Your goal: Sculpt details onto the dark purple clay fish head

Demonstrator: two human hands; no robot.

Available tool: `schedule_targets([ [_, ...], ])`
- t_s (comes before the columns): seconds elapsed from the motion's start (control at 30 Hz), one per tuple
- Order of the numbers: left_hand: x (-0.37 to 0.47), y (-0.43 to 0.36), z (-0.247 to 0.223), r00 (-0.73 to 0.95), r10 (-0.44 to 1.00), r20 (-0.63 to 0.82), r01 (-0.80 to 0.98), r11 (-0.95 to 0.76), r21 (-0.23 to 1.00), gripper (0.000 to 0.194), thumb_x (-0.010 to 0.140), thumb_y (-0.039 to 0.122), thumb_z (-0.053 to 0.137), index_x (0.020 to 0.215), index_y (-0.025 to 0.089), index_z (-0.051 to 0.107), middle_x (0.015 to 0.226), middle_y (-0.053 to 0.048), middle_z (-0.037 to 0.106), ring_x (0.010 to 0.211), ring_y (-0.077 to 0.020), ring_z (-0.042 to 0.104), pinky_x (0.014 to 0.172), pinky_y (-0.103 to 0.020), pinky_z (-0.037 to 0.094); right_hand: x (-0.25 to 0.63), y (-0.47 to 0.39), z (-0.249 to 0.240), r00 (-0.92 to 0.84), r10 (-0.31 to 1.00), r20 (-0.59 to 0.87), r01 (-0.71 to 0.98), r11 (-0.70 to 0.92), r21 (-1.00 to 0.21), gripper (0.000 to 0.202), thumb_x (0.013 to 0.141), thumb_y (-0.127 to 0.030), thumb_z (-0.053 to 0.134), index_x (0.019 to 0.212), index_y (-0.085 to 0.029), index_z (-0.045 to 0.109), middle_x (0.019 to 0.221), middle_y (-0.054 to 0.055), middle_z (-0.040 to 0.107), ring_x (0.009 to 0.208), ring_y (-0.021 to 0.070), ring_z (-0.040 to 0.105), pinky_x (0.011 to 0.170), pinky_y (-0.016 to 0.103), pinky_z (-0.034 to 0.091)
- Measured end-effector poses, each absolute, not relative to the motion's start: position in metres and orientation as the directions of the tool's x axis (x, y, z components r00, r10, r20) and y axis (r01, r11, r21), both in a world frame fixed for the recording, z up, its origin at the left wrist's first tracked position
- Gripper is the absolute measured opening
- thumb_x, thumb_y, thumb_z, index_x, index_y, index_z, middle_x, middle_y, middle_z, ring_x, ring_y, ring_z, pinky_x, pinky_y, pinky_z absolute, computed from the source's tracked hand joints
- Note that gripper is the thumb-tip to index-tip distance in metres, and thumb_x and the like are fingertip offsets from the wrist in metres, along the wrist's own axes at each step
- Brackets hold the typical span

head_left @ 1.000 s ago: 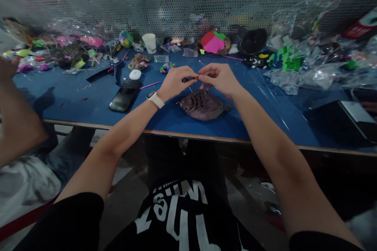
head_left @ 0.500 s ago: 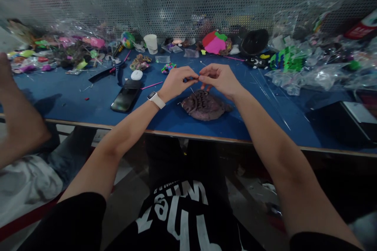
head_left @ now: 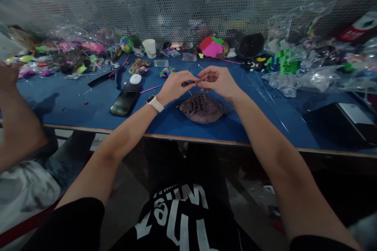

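Above the blue table my left hand [head_left: 178,85] and my right hand [head_left: 217,81] meet fingertip to fingertip. Each is closed in a pinch, and whatever lies between the tips is too small and dark to name. Just below them, on the tabletop, rests a brownish-purple fish-shaped clay model [head_left: 203,108] with dark ridged pieces across its upper side. A thin pale stick pokes out near its top left. My left wrist wears a watch [head_left: 154,103] with a white band.
Left of my hands lie a phone [head_left: 125,100], a white mouse-like object [head_left: 135,79], a pink stick [head_left: 150,89] and a dark curved strap-like piece [head_left: 103,79]. A paper cup [head_left: 150,48] and colourful clay line the back. A black box [head_left: 341,123] sits right. Another person's arm [head_left: 17,117] is far left.
My view has shifted slightly, so the table sits a little differently in the frame. Both hands stay together above the fish model, their fingertips working slightly.
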State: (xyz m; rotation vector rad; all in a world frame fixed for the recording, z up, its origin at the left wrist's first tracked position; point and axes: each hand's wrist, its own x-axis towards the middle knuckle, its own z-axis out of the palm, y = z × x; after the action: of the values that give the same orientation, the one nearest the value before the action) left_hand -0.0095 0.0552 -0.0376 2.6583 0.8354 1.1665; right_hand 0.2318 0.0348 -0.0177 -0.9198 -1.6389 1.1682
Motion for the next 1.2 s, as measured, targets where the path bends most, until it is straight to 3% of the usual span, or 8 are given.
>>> schedule_targets([
  [0.4,-0.007,0.050,-0.037,0.532,0.515,0.672,0.438,-0.846,0.303,0.019,0.107,0.023,0.073,0.119,0.025,0.087,0.113,-0.008,0.085,0.090,-0.0185,0.076,0.080,-0.032,0.061,0.232,0.034,-0.017,-0.387,0.898,0.209,0.106,0.268,-0.957,0.037,0.073,-0.045,0.106,0.091,-0.023,0.083,0.083,0.004,0.080,0.064,0.0180,0.073,0.052,0.033,0.059],
  [0.63,-0.006,0.050,-0.037,0.520,0.474,0.710,0.399,-0.870,0.288,0.017,0.106,0.018,0.070,0.112,0.022,0.085,0.107,-0.006,0.083,0.083,-0.0158,0.073,0.075,-0.029,0.060,0.233,0.030,-0.013,-0.398,0.892,0.215,0.129,0.286,-0.949,0.052,0.073,-0.062,0.108,0.097,-0.021,0.086,0.079,0.005,0.080,0.066,0.0183,0.072,0.054,0.032,0.058],
  [0.93,-0.007,0.049,-0.035,0.551,0.499,0.669,0.429,-0.857,0.286,0.015,0.110,0.021,0.068,0.118,0.022,0.081,0.114,-0.007,0.080,0.080,-0.0145,0.071,0.076,-0.030,0.062,0.242,0.029,-0.004,-0.389,0.898,0.206,0.252,0.319,-0.914,0.046,0.076,-0.061,0.105,0.089,-0.021,0.085,0.074,0.005,0.077,0.063,0.0171,0.067,0.052,0.033,0.049],
  [1.2,-0.011,0.052,-0.035,0.585,0.530,0.613,0.456,-0.841,0.291,0.017,0.112,0.022,0.064,0.117,0.021,0.081,0.112,-0.008,0.080,0.090,-0.0188,0.075,0.084,-0.035,0.065,0.270,0.025,0.016,-0.473,0.874,0.110,0.395,0.322,-0.860,0.039,0.078,-0.053,0.103,0.096,-0.022,0.087,0.085,0.008,0.083,0.065,0.0202,0.072,0.064,0.039,0.060],
])
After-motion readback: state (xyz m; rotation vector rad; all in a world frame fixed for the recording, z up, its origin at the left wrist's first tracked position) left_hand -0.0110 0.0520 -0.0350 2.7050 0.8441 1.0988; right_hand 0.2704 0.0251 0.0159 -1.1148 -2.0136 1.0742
